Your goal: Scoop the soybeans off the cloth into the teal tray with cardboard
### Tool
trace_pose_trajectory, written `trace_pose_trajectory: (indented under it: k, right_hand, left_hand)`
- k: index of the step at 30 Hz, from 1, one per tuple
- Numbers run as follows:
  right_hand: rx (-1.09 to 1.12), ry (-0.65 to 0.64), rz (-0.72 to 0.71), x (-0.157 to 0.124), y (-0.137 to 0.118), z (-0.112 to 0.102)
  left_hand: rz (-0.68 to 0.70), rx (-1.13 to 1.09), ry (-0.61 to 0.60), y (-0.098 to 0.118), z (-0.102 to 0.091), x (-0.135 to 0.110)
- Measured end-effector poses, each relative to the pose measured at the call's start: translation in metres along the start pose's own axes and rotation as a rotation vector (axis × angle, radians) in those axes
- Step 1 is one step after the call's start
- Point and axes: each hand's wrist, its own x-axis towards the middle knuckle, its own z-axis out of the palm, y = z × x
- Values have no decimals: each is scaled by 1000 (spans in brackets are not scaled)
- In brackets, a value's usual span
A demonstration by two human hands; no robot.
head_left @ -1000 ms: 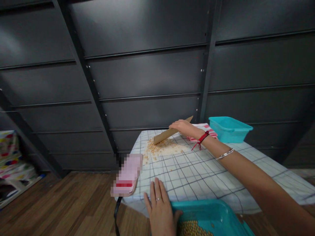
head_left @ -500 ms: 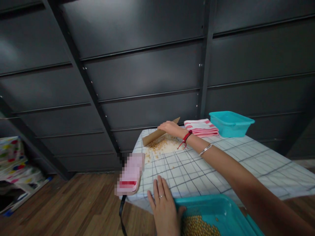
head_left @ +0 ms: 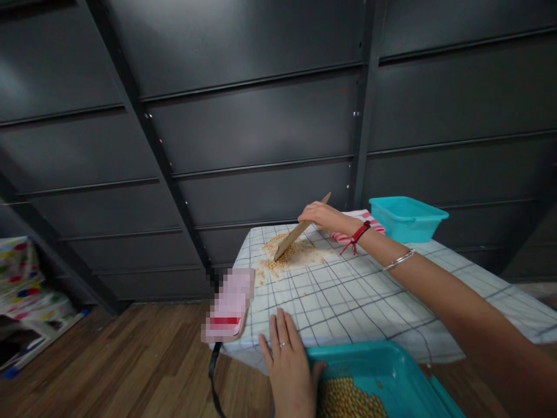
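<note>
My right hand [head_left: 322, 217] reaches across the table and grips a brown cardboard strip [head_left: 297, 234], whose lower end rests in a pile of yellowish beans [head_left: 282, 256] on the checked tablecloth [head_left: 348, 296]. A red string and a silver bangle circle that wrist. My left hand [head_left: 288, 366], with a ring on it, holds the left rim of a teal tray [head_left: 391, 363] at the near table edge, thumb inside it. The tray holds more beans [head_left: 348, 399].
A second teal tub [head_left: 407, 218] stands at the far right of the table beside a folded pink-striped cloth [head_left: 363, 219]. A pink blurred object [head_left: 228, 305] with a black strap lies at the table's left edge. Dark metal panels rise behind; wooden floor and colourful bags are at left.
My right hand swung the cardboard strip left along the far edge of the bean pile, then back right and tilted it steeper into the beans. The left hand stayed on the tray.
</note>
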Motion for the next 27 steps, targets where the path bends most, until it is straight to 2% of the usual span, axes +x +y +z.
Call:
trace_pose_trajectory:
  k: [5,9,16,19,22,27]
  right_hand:
    - [-1,22,-5,-16,3,-11]
    - [-2,65,29,-15,-1,-12]
    - [29,82,-6,12,-21,19]
    - [41,66,-32,15,-21,27]
    - [45,46,-41,8,-16,24]
    - [50,13,-57,-9,-8,7]
  left_hand:
    - [16,17,39,-2,6,-2]
    - [18,26,49,-2,10,-3]
    - [34,42,53,-5,14,-4]
    - [22,43,44,-4,10,-3]
    - [12,31,24,-2,5,-1]
    - [8,8,8,0,0,-1]
